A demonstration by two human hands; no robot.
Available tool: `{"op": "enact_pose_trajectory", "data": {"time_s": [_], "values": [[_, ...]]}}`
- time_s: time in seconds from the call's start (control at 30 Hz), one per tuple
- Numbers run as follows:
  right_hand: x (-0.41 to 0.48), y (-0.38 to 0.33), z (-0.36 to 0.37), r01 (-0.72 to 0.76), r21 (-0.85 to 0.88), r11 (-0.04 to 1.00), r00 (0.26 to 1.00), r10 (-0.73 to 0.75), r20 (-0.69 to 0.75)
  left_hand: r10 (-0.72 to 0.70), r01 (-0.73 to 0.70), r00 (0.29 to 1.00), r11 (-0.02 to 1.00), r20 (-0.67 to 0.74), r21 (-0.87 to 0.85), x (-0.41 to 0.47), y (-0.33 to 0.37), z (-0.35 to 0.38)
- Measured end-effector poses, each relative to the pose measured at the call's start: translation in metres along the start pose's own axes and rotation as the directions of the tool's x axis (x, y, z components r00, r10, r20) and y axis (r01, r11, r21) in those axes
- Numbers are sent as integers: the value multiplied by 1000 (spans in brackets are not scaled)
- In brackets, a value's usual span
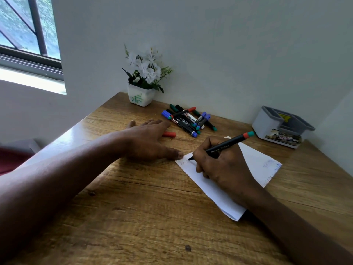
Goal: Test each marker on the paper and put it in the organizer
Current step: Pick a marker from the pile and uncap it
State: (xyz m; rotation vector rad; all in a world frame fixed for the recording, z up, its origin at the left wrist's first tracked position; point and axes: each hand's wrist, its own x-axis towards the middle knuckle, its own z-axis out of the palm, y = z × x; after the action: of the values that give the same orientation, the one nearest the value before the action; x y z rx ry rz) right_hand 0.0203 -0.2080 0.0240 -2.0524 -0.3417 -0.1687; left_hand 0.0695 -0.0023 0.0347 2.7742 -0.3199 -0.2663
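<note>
Marker (pixel 227 147) in the right hand (pixel 221 165): a black barrel with a red-and-green end, pinched between thumb and fingers, tip down on the paper (pixel 254 165) beside faint red marks. Its end points toward 2 o'clock. The paper lies on the desk (pixel 133 217) at about 3 o'clock from centre, with blue scribbles at its far right corner. The left hand (pixel 147 140) rests flat, fingers spread, its thumb touching the paper's left corner. A red cap (pixel 169 134) lies just past it. The pile (pixel 188 119) of markers sits at 12 o'clock, near a flowerpot (pixel 141 96). The organizer (pixel 282 127) stands at 2 o'clock, against the wall.
</note>
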Motion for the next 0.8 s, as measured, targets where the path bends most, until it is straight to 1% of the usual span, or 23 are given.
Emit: {"op": "enact_pose_trajectory", "data": {"time_s": [0.13,0.27,0.37,0.47,0.57,0.7,0.8], "values": [[1,1,1,12,-37,999,999,-14,-31,5,-5,1000,1000,-8,-1,-1,0,1],[1,1,1,-4,-16,1000,999,3,-43,2,-2,1000,1000,-8,4,-1,0,0],[1,1,1,-1,-53,999,997,-3,-73,3,-3,1000,1000,-8,6,0,0,0],[1,1,1,-31,-45,998,998,28,-59,2,-2,1000,1000,-14,7,1,-1,0],[2,1,0,-54,-44,998,995,50,-85,1,-1,1000,1000,-14,11,2,-1,1],[1,2,2,-49,-68,997,995,42,-94,-7,7,1000,1000,-8,10,2,-1,1],[1,3,1,-76,-39,996,991,71,-111,-4,4,1000,1000,-5,11,2,-1,1]]}}
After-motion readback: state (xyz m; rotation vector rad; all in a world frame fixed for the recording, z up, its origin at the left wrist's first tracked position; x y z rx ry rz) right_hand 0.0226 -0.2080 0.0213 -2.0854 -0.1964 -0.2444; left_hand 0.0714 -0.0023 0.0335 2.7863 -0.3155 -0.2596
